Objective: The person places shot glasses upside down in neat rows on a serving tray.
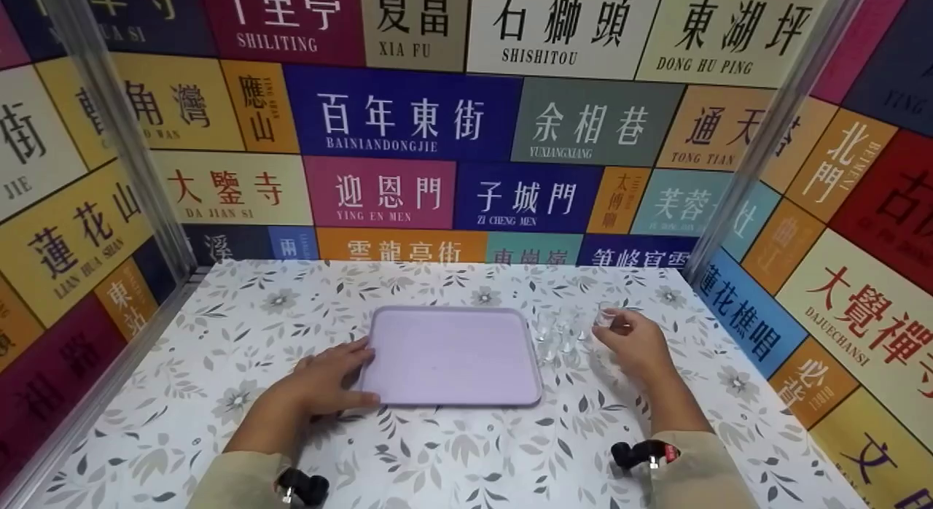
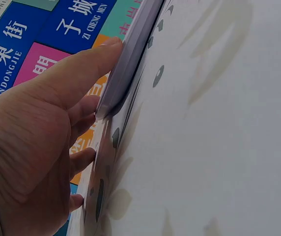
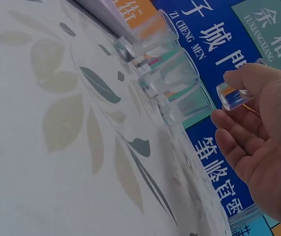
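Note:
A flat, light purple tray [image 1: 448, 357] with a raised rim lies on the table. My left hand [image 1: 326, 380] rests against its left side, thumb near the front corner and the other fingers spread along the edge. In the left wrist view, the thumb reaches up to the tray's rim [image 2: 130, 64], while the lower fingertips touch down close to the tabletop. To the right of the tray, my right hand [image 1: 638, 343] pinches a small clear glass [image 3: 233, 96] between thumb and fingers. Several similar clear glasses [image 3: 185, 105] stand upright between that hand and the tray.
The table [image 1: 466, 458] wears a white cloth printed with leaves and flowers. Colourful panels with place names [image 1: 404, 115] wall it in at the back and both sides, with metal posts [image 1: 743, 159] at the corners.

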{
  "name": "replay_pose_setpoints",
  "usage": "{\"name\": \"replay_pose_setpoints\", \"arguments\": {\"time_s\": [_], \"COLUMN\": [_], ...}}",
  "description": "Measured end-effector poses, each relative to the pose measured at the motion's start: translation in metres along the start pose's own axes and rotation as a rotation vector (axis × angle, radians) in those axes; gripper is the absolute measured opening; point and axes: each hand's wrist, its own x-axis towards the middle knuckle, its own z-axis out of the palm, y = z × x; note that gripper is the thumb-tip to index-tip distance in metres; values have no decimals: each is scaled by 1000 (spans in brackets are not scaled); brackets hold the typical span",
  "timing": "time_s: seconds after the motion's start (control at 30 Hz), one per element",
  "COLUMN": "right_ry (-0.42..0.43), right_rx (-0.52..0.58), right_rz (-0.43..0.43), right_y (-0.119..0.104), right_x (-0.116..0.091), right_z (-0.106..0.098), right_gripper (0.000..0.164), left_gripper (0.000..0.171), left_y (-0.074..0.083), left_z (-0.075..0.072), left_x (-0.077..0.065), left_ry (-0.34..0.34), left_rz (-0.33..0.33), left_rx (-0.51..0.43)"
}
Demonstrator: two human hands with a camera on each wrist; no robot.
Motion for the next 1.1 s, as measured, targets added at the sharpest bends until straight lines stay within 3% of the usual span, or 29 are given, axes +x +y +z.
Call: {"name": "replay_pose_setpoints", "arguments": {"time_s": [0.23,0.37,0.6,1.1], "right_ry": [22,49,-2,-71], "right_rx": [67,169,346,413], "right_rz": [-13,-51,-113,-164], "right_y": [-14,-29,-63,-113], "right_x": [-2,-5,-8,-10], "right_z": [5,15,41,110], "right_gripper": [57,53,47,44], "left_gripper": [101,101,101,100], "left_y": [-1,-2,-3,1], "left_z": [-1,-2,-5,1], "left_x": [-1,-2,-5,0], "left_ry": [-2,-2,12,5], "left_rz": [-8,-9,6,-6], "left_rx": [2,4,2,-3]}}
